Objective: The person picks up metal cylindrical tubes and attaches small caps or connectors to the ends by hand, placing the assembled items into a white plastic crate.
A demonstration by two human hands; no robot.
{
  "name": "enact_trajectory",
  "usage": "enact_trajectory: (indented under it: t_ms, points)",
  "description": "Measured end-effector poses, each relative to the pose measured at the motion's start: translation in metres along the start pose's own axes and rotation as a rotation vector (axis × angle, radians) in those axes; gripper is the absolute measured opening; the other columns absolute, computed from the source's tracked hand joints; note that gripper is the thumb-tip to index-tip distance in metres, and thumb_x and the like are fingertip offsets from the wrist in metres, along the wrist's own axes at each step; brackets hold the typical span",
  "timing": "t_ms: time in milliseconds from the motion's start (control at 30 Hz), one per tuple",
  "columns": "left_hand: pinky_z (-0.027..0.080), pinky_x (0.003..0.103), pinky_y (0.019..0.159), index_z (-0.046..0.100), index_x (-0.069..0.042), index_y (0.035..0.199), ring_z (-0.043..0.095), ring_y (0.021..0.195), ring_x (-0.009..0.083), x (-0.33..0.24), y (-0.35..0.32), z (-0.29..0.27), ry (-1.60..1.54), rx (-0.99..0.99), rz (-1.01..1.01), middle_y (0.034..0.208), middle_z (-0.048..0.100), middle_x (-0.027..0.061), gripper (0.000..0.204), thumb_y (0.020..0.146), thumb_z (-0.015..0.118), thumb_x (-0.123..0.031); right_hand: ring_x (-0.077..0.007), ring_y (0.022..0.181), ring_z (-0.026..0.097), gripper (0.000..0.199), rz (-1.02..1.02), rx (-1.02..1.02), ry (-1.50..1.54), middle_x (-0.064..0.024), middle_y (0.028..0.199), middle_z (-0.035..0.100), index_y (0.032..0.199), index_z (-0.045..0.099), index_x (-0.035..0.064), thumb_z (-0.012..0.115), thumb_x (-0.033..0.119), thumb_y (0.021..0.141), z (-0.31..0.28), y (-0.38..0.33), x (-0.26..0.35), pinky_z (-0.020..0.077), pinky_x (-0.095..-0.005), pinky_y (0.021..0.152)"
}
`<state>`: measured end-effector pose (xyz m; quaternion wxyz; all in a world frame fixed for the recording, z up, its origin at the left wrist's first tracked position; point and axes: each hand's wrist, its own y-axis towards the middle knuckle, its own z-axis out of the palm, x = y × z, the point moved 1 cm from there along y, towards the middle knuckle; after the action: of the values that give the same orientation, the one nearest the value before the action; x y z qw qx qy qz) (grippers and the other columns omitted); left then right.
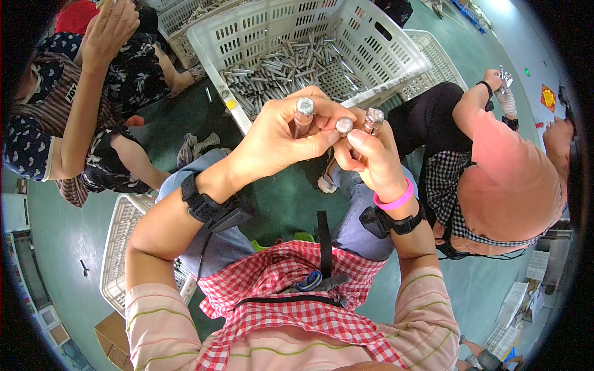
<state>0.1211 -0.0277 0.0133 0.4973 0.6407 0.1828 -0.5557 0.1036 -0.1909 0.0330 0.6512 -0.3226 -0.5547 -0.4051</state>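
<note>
the left hand (278,136) grips a silver bolt (304,107), head toward the camera; the right hand (376,151) grips another bolt (374,116). between them — at the meeting fingertips — sits a third bolt (344,126). beyond, a white crate (207,59) holds heaped metal pieces (278,74). co-workers sit on either side, one in navy print (28,139), one in salmon (510,191).

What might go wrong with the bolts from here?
1. The left hand and right hand meet at the middle bolt while each also holds another, the left bolt and right bolt; one might slip.
2. Floor shows between the knees below the hands, so a dropped bolt could miss the crate.
</note>
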Motion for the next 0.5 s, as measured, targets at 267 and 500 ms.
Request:
enact_trajectory:
  t_ms: [267, 500]
  points:
    - [0.034, 0.019, 0.061, 0.057, -0.003, 0.108, 0.041, 0.069, 0.0045, -0.0007, -0.0021, 0.0026, -0.135, -0.082, -0.13, 0.078, 0.046, -0.0038, 0.03, 0.079, 0.061, -0.007, -0.0037, 0.04, 0.033, 0.026, -0.016, -0.041, -0.019, 0.002, 0.05, 0.043, 0.096, 0.056, -0.0016, 0.047, 0.02, 0.086, -0.0002, 0.0, -0.0005, 0.0222, -0.0201, 0.038]
    - [0.032, 0.018, 0.06, 0.058, -0.004, 0.098, 0.039, 0.069, 0.0034, 0.0018, -0.0021, 0.0005, -0.027, -0.052, -0.038, 0.077, 0.045, -0.0048, 0.021, 0.077, 0.063, -0.003, -0.0033, 0.043, 0.034, 0.024, -0.055, -0.026, -0.067, 0.0027, 0.055, 0.043, 0.096, 0.056, -0.0015, 0.05, 0.019, 0.084, -0.0019, -0.0006, 0.0008, 0.0229, -0.0196, 0.04]
